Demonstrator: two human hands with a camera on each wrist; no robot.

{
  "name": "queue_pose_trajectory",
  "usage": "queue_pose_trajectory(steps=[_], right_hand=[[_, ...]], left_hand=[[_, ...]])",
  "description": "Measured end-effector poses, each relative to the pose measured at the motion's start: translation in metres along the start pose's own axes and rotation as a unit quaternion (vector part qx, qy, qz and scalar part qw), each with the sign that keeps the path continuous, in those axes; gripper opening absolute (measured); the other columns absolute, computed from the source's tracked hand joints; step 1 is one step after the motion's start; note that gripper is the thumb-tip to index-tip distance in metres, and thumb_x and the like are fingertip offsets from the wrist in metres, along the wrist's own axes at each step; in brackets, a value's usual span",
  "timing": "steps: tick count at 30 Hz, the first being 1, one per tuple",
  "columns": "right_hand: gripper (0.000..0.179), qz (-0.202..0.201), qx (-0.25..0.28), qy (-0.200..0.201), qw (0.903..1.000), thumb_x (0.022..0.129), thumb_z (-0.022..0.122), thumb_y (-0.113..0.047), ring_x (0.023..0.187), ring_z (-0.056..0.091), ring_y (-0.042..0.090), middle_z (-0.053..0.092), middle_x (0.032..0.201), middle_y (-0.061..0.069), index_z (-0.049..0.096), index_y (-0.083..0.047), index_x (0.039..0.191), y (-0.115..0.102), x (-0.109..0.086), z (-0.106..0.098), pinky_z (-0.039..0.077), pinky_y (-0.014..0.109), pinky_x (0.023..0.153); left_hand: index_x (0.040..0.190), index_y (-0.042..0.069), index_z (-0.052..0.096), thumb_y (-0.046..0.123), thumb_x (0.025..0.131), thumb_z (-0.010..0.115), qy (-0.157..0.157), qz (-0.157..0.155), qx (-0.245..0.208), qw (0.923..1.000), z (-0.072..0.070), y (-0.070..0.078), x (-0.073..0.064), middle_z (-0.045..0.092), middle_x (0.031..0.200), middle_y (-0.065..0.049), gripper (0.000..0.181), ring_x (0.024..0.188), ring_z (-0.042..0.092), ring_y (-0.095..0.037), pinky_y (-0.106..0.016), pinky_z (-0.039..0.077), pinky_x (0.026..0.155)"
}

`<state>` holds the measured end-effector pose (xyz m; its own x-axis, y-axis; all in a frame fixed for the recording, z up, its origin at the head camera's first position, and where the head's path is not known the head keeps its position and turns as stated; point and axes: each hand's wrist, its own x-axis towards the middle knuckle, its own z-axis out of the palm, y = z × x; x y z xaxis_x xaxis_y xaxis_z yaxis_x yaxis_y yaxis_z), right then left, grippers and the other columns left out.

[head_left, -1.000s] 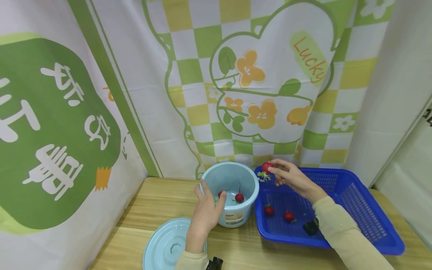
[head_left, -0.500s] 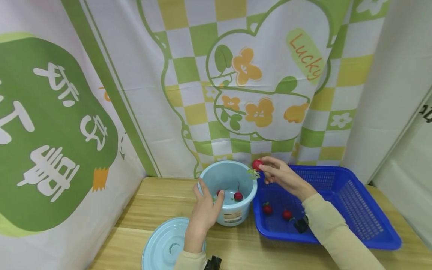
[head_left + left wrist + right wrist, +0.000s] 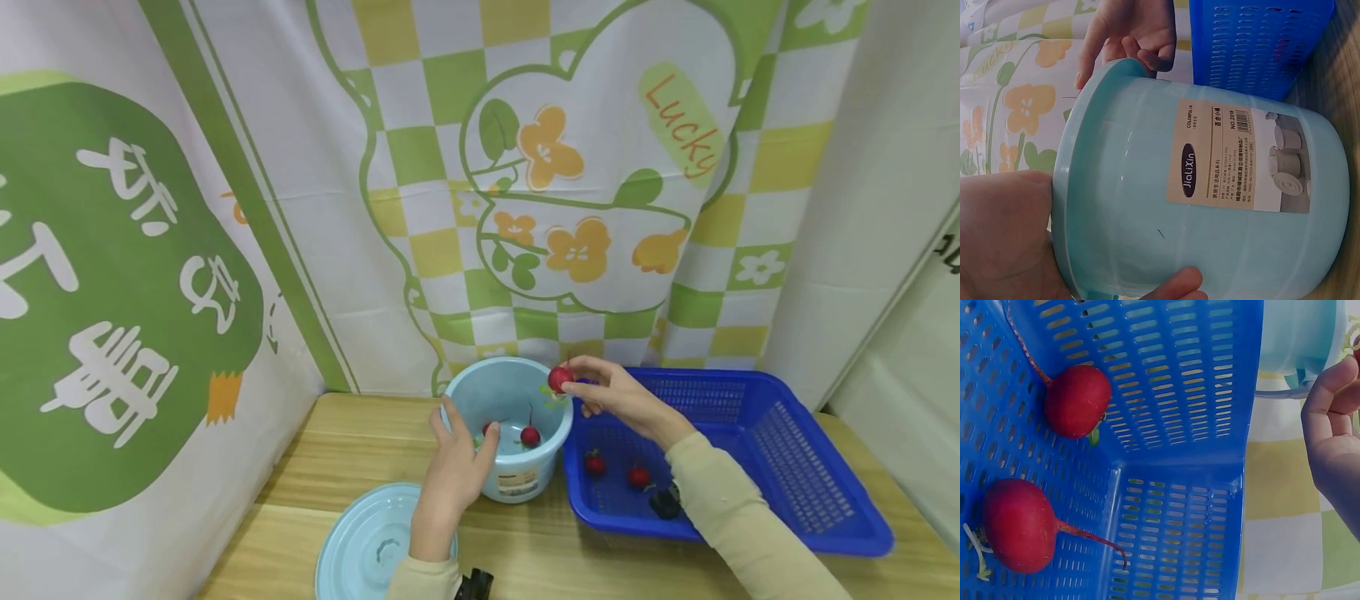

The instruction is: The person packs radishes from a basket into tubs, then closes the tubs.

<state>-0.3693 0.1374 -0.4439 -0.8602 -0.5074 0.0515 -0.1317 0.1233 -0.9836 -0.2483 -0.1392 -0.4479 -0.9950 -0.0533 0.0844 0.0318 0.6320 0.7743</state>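
Where the right hand (image 3: 622,400) pinches, a radish (image 3: 559,379) sits.

The table (image 3: 360,442) looks like smooth wood with streaky grain, and along its back edge hangs a big, dull cloth (image 3: 435,150) with some creases. Near that edge stands a bucket (image 3: 1129,187) of smooth, shiny plastic with a flat label (image 3: 1241,156) like paper stuck on its side, toward the left edge lies a shiny plastic lid (image 3: 360,542), and toward the right edge sits a shiny plastic basket (image 3: 806,475) full of little holes. The radishes (image 3: 1079,400) have smooth skin with a bit of shine, and the sleeves (image 3: 742,508) are dull cloth that looks soft and a little wrinkled.
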Motion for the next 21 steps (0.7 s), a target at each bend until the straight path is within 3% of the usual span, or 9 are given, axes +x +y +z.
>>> queue_pose_trajectory(steps=[4,8,12,21], right_hand=[[0.054,-0.008,-0.022,-0.004,0.9997,0.101,0.074,-0.023,0.072,0.057,0.024,0.066,0.104,0.014,0.054,0.002,0.144,0.0003,0.0005,0.0011,0.052,0.032,0.069],[0.053,-0.017,-0.037,-0.011,0.9991,0.099,0.076,-0.022,0.074,0.062,0.028,0.064,0.13,0.018,0.058,0.002,0.142,0.0017,0.0008,0.0038,0.053,0.031,0.066],[0.055,-0.017,-0.041,-0.011,0.999,0.098,0.078,-0.023,0.074,0.063,0.031,0.064,0.134,0.019,0.059,0.0,0.143,0.0028,0.001,0.0064,0.053,0.033,0.065],[0.052,-0.003,-0.046,-0.01,0.9989,0.097,0.08,-0.024,0.075,0.062,0.032,0.07,0.123,0.013,0.062,-0.006,0.142,0.0046,0.0,0.0076,0.054,0.037,0.068]], left_hand=[[0.165,-0.005,-0.009,0.054,0.109,0.049,0.001,0.0,0.0,1.0,0.0003,0.0006,0.0005,-0.006,0.168,-0.034,0.1,0.064,0.059,-0.028,-0.04,0.049,0.058],[0.165,-0.006,-0.009,0.053,0.109,0.049,0.001,0.001,0.002,1.0,0.0004,0.0008,0.0007,-0.005,0.168,-0.034,0.1,0.067,0.06,-0.028,-0.041,0.051,0.06],[0.165,-0.005,-0.01,0.054,0.109,0.048,0.0,-0.002,0.0,1.0,0.0003,0.0001,0.0009,-0.006,0.169,-0.034,0.1,0.065,0.059,-0.028,-0.04,0.05,0.058],[0.165,-0.007,-0.008,0.053,0.109,0.049,0.003,0.001,0.006,1.0,0.001,0.0004,0.0003,-0.004,0.168,-0.035,0.1,0.071,0.062,-0.03,-0.042,0.052,0.062]])
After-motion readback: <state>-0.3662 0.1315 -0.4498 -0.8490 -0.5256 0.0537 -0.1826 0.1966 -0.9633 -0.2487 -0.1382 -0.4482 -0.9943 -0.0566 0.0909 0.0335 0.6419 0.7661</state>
